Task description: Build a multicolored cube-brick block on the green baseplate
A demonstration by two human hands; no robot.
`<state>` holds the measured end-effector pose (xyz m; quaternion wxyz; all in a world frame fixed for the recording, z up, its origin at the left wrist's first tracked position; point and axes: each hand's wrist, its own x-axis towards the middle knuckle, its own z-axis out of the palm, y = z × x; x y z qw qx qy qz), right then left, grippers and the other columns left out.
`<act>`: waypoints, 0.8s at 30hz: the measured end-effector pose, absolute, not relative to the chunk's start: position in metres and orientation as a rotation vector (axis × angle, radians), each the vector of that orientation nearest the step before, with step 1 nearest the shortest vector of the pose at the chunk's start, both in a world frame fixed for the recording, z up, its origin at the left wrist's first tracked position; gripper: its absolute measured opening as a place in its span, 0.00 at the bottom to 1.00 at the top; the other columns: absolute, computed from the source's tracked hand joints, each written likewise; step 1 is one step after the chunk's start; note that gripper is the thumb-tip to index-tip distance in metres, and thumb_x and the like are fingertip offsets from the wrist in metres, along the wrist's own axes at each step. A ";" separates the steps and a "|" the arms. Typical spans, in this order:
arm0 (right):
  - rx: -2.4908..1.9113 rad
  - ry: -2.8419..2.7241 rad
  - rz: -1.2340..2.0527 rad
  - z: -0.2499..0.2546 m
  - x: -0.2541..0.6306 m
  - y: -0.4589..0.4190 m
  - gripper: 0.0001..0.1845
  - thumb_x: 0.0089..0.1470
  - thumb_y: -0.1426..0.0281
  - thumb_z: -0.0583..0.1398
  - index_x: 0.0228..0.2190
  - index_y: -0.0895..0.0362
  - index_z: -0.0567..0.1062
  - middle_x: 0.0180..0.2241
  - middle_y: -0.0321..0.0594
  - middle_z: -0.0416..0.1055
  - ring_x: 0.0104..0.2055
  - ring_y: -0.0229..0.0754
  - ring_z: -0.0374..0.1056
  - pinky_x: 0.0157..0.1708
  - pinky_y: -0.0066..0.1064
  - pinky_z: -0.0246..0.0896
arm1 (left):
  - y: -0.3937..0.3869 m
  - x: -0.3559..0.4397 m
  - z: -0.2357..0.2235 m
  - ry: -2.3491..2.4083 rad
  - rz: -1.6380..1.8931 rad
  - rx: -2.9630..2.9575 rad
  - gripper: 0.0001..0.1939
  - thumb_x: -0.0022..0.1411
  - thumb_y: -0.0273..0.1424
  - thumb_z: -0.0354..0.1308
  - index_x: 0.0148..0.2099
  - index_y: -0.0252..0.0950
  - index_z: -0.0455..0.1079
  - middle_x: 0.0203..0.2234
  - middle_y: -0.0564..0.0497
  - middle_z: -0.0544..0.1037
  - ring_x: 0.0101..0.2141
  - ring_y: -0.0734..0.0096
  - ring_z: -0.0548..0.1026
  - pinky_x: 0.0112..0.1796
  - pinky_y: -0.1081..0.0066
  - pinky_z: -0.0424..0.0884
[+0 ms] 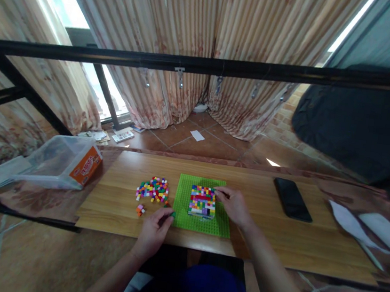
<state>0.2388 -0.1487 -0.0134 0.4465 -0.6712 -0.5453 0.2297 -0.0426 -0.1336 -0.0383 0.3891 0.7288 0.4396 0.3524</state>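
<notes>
- A multicoloured brick block (202, 203) stands on a green baseplate (184, 192), at the drawn-together fingertips of the right hand (234, 207); whether they clamp anything, I cannot tell.
- The left hand (153, 230) pinches a green brick (173, 214).
- Loose bricks (154, 189) lie beyond that pinch.

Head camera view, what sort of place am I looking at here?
Probably a room in a home, though which room is unclear: long floral curtains hang ahead, the floor is tiled, and a green studded baseplate lies on a wood-grain tabletop.
</notes>
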 end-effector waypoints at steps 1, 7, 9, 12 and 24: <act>-1.665 -1.314 0.543 -0.015 0.236 -0.152 0.14 0.55 0.61 0.58 0.35 0.54 0.82 0.37 0.42 0.80 0.38 0.45 0.75 0.41 0.37 0.68 | -0.134 -0.043 -0.039 1.108 0.904 1.838 0.10 0.62 0.32 0.56 0.43 0.38 0.76 0.35 0.49 0.81 0.38 0.66 0.79 0.41 0.68 0.75; -1.728 -1.060 0.204 -0.009 0.191 -0.186 0.18 0.58 0.59 0.56 0.36 0.58 0.80 0.37 0.48 0.79 0.39 0.47 0.74 0.41 0.38 0.68 | -0.135 -0.041 -0.043 1.078 0.932 1.742 0.10 0.60 0.29 0.56 0.44 0.36 0.75 0.36 0.49 0.81 0.38 0.67 0.78 0.43 0.67 0.74; -1.658 -1.166 0.260 -0.005 0.166 -0.196 0.17 0.60 0.60 0.56 0.37 0.56 0.80 0.39 0.46 0.79 0.41 0.45 0.74 0.42 0.35 0.67 | -0.135 -0.040 -0.045 1.057 0.933 1.684 0.11 0.60 0.28 0.57 0.45 0.35 0.74 0.36 0.48 0.80 0.37 0.67 0.78 0.42 0.68 0.74; -1.563 -1.420 0.380 -0.002 0.128 -0.201 0.14 0.61 0.64 0.55 0.37 0.54 0.80 0.38 0.43 0.78 0.41 0.43 0.74 0.43 0.33 0.67 | -0.136 -0.040 -0.048 1.012 0.956 1.616 0.14 0.60 0.29 0.57 0.48 0.35 0.73 0.37 0.47 0.80 0.38 0.66 0.77 0.42 0.68 0.74; -1.670 -1.574 0.412 -0.022 0.088 -0.184 0.15 0.62 0.72 0.52 0.36 0.57 0.79 0.35 0.45 0.76 0.37 0.43 0.72 0.39 0.32 0.65 | -0.139 -0.043 -0.040 0.869 0.948 1.541 0.18 0.61 0.28 0.56 0.54 0.34 0.67 0.34 0.48 0.80 0.38 0.67 0.78 0.43 0.68 0.72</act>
